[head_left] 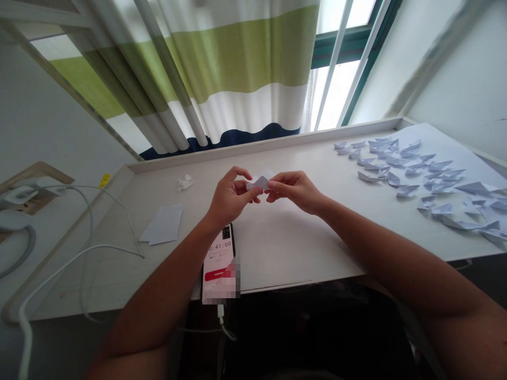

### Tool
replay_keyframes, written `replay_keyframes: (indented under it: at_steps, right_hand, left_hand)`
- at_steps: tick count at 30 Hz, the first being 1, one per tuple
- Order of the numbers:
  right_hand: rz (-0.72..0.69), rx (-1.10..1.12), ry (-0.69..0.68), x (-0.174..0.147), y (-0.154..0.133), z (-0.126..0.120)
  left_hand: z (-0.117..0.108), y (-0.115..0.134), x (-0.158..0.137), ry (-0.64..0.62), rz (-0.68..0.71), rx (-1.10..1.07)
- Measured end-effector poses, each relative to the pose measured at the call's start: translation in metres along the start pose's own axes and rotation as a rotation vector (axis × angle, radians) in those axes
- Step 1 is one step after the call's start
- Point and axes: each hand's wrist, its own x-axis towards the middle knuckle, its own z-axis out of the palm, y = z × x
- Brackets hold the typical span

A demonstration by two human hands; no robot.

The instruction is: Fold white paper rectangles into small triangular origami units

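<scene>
Between my two hands, above the middle of the white table, is a small folded white paper (260, 184) with a peaked middle, like a paper boat. My left hand (232, 198) pinches its left side between thumb and fingers. On the right side, the thumb and fingertips of my right hand (295, 191) close on the paper too. Parts of the paper are hidden behind my fingers. Many finished-looking paper boats (412, 163) sit spread over the right of the table.
A phone (219, 264) showing a timer lies at the front edge under my left forearm, a cable plugged in. To the left are stacked paper sheets (168, 224), a crumpled scrap (185, 182) and white cables (114, 248). A striped curtain (237, 58) hangs behind the table (301, 237).
</scene>
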Motion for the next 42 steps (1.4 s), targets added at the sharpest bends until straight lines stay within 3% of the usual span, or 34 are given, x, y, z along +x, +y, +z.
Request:
replay_keyframes:
  at_steps: [2,7,26,32,37,42]
  right_hand:
    - [-0.032,-0.003,0.030,0.0006,0.0011,0.0008]
    - [-0.079,0.002,0.132,0.0027,0.0021,0.0023]
    - [-0.121,-0.019,0.176,0.0033,0.0044,0.0057]
    - [-0.098,-0.003,0.178,0.0023,0.0034,0.0086]
    - [-0.096,0.026,0.172,0.0018,0.0002,0.0089]
    - [-0.100,0.024,0.175,0.0020,-0.0006,0.0082]
  left_hand:
    - [0.0015,0.0015,-0.0005,0.010,0.020,0.015]
    - [0.0023,0.0011,-0.0004,0.173,0.150,0.128]
    - [0.0052,0.0005,-0.0028,0.192,0.123,0.178]
    - [0.0068,0.0003,-0.0032,0.282,0.142,0.243]
    - [0.0065,-0.0006,-0.0034,0.241,0.144,0.226]
    - [0.0023,0.0016,0.0004,0.110,0.054,0.056]
